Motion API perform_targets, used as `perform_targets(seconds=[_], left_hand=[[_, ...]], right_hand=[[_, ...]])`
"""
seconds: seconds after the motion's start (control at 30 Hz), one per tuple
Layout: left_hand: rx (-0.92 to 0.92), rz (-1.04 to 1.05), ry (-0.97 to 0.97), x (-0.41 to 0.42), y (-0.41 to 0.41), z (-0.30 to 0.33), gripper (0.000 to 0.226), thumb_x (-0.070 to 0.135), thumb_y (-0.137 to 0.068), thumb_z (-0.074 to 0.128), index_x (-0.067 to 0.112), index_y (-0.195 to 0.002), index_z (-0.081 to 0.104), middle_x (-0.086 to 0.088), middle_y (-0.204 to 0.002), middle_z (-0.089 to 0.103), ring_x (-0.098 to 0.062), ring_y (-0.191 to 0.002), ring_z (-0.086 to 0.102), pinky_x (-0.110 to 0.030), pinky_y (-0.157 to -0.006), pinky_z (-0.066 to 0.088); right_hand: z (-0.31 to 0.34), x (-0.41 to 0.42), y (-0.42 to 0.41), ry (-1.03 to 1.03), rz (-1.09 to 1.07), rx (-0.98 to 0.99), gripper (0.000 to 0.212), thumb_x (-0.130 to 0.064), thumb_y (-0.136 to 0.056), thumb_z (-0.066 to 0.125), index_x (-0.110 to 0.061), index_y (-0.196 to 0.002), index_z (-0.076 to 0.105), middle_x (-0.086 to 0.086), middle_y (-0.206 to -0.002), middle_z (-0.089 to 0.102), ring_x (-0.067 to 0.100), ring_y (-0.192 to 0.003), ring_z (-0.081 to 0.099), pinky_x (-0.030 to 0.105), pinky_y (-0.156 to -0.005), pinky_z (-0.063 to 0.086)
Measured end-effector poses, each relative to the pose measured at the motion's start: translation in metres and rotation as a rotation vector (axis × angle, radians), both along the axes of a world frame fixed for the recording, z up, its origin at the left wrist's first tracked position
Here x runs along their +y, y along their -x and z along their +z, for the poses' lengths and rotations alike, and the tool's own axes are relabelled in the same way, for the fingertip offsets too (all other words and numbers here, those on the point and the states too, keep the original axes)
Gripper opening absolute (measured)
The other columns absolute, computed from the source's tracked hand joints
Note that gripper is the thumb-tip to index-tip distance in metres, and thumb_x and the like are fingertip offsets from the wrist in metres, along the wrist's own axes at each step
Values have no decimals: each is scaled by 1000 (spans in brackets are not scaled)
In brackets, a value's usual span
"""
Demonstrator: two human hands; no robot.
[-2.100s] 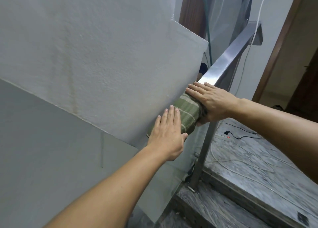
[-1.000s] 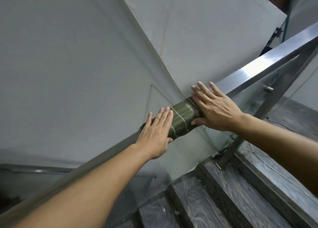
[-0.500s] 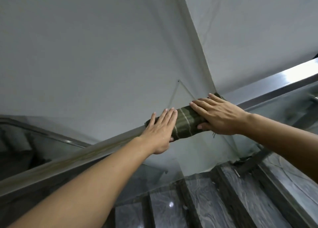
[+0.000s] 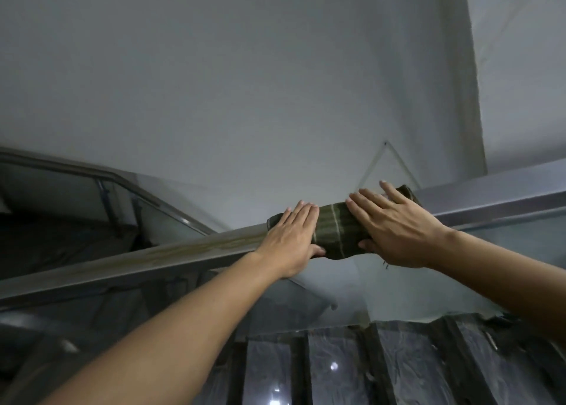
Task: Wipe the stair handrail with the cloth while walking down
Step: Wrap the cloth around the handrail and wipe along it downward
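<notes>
A dark green cloth point(image 4: 337, 231) with pale stripes is wrapped over the metal stair handrail point(image 4: 171, 256), which runs across the view from lower left to upper right. My left hand point(image 4: 292, 241) lies flat on the cloth's left end, thumb tucked under the rail. My right hand point(image 4: 395, 231) presses on the cloth's right end, fingers spread over the top and thumb below. A brownish dirty streak marks the rail left of the cloth.
A grey wall point(image 4: 245, 83) rises close behind the rail. Dark marble stair steps point(image 4: 337, 368) lie below behind a glass panel. A second handrail point(image 4: 128, 184) of a lower flight slopes at the left.
Both hands and the cloth have slid down along the rail, and my view has swung left, so the lower flight's rail has come into view.
</notes>
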State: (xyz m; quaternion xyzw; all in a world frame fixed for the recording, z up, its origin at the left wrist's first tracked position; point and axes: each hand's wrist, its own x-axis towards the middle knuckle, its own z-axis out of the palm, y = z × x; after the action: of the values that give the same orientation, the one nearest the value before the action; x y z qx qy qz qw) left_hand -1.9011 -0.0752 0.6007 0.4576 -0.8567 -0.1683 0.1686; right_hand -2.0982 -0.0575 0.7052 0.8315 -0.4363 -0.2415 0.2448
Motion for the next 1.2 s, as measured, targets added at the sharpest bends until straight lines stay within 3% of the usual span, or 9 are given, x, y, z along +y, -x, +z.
perform_targets(seconds=[0.17, 0.43, 0.67, 0.8, 1.2], left_hand=[[-32, 14, 17, 2, -35, -25, 82, 42, -95, 43, 8, -150, -8, -8, -161, -9, -18, -148, -12, -33, -120, -8], [-53, 81, -20, -1, -94, -68, 85, 43, -94, 46, 13, -150, -11, -4, -161, -11, -16, -147, -13, -40, -121, -3], [-28, 111, 32, -4, -143, -100, 86, 42, -91, 54, 10, -151, 1, -10, -159, 12, -23, -146, 10, -41, -121, 6], [-23, 109, 69, -7, -176, -121, 87, 39, -88, 58, 7, -150, 5, -12, -155, 20, -26, -143, 19, -39, -120, 11], [13, 175, 37, -8, -300, -208, 88, 31, -86, 63, 6, -149, 6, -13, -154, 22, -27, -142, 20, -41, -120, 9]], right_hand=[[-20, -6, -30, -69, 53, -35, 79, -54, -89, 45, -3, -147, 27, 18, -151, 37, 34, -138, 36, 51, -113, 27], [-50, -23, -85, -155, 124, -32, 79, -60, -87, 43, -8, -146, 30, 16, -148, 42, 35, -131, 45, 55, -106, 39], [-88, -27, -134, -126, 139, -44, 81, -65, -87, 27, -12, -147, 15, 12, -145, 41, 32, -116, 52, 48, -91, 47], [-112, -31, -166, -96, 138, -11, 82, -66, -85, 17, -12, -147, 17, 11, -138, 47, 31, -110, 55, 45, -88, 48], [-197, -36, -299, -105, 164, -6, 78, -60, -88, 29, -9, -147, 20, 12, -141, 46, 29, -117, 54, 45, -96, 47]])
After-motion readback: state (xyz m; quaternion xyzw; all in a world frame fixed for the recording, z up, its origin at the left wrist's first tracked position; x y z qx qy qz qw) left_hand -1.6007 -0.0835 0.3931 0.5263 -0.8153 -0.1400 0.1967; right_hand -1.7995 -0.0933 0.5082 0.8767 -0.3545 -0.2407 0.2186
